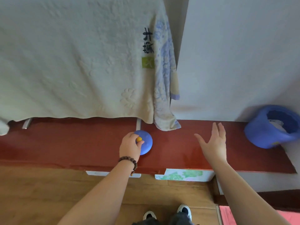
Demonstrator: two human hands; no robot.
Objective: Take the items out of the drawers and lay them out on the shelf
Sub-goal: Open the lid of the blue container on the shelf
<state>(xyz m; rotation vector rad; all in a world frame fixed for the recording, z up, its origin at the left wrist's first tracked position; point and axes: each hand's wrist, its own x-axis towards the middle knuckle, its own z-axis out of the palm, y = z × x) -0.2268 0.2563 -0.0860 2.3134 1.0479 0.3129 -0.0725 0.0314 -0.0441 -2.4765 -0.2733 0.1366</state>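
A round blue disc-shaped item [146, 143] with a small yellow knob [139, 139] lies on the red-brown shelf [81, 143] near its middle. My left hand [129, 147] is over the item's left side, with fingers pinching the yellow knob. My right hand [213, 143] hovers flat over the shelf to the right, fingers spread and straight, holding nothing. Below the shelf's front edge, a white drawer with a green pattern [183, 175] sticks out a little.
A blue cap [267, 127] lies upside down at the shelf's right end. A cream towel [73, 62] and a blue-patterned towel [164, 88] hang down to the shelf's back edge. Wooden floor and my shoes [167, 213] are below.
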